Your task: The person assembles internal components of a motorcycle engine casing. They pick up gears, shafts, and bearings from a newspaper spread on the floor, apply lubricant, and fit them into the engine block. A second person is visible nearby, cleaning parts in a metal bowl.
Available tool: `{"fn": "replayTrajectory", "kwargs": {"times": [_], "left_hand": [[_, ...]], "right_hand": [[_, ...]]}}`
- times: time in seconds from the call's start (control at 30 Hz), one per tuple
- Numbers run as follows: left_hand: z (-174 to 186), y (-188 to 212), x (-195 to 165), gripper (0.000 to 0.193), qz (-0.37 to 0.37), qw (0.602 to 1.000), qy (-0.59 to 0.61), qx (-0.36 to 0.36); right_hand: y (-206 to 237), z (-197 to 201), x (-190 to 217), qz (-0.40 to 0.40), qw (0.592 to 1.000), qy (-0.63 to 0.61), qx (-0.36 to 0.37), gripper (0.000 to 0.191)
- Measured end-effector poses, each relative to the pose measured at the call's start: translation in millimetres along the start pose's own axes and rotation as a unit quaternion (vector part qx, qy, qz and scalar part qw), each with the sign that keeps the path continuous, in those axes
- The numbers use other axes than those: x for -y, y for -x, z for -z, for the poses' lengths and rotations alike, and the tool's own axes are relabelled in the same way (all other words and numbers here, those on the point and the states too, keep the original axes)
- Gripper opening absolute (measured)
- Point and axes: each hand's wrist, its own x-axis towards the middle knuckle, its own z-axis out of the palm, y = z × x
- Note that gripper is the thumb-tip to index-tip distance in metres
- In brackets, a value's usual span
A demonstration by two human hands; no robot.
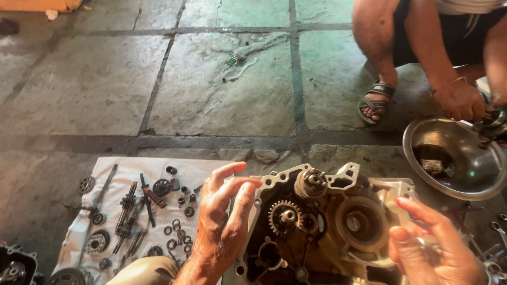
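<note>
The left hand (222,227) has its fingers (232,170) spread and loose, gripping nothing; the thumb and forefinger curve toward the left rim of the engine case (317,227), and the fingertips look to be just at that rim, though contact is hard to judge from this angle. The right hand (438,248) comes in from the lower right with its fingers (417,207) stretched out flat over the right edge of the case. It seems to cradle a ring-shaped part near the palm, but that spot is blurred and I cannot tell whether it grips anything.

The case lies open-side up on the stone floor (211,89), between the two hands. A toothed gear (283,216) sits left of centre, a shaft stub (311,182) stands near the top edge, and a large round bore (362,222) opens to the right.

Just left of the left hand, a white cloth (153,166) carries shafts, gears, washers and small rings in loose rows, crowding that side. To the upper right, a steel bowl (454,179) rests near the case's corner, and another person's hand (459,100) works at its far rim; their sandalled foot (376,100) is planted beside it. Beyond the case's top edge the floor lies open.
</note>
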Motion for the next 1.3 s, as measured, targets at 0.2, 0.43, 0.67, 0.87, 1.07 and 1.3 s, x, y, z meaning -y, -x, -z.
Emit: {"fn": "replayTrajectory", "kwargs": {"times": [0.2, 0.43, 0.67, 0.87, 1.07, 1.3], "left_hand": [[7, -10, 1, 0.031, 0.026, 0.998, 0.052, -0.002], [19, -9, -13, 0.051, 0.015, 0.992, -0.093, 0.083], [25, -25, -37, 0.075, 0.141, 0.908, -0.134, 0.371], [21, -38, -46, 0.097, 0.339, 0.828, -0.018, 0.447], [12, -51, -57, 0.098, 0.421, 0.781, 0.014, 0.461], [10, -58, -74, 0.091, 0.442, 0.765, -0.002, 0.468]], "right_hand": [[3, 1, -24, -0.009, 1.000, 0.022, -0.007, 0.045], [-16, 8, -46, -0.187, 0.957, -0.097, 0.197, 0.050], [-2, -63, 9, -0.266, 0.876, -0.181, 0.359, 0.065], [-14, -75, 82, -0.485, 0.799, -0.221, 0.277, 0.072], [-18, -77, 90, -0.535, 0.750, -0.272, 0.279, 0.082], [-19, -82, 78, -0.530, 0.756, -0.258, 0.284, 0.081]]}}
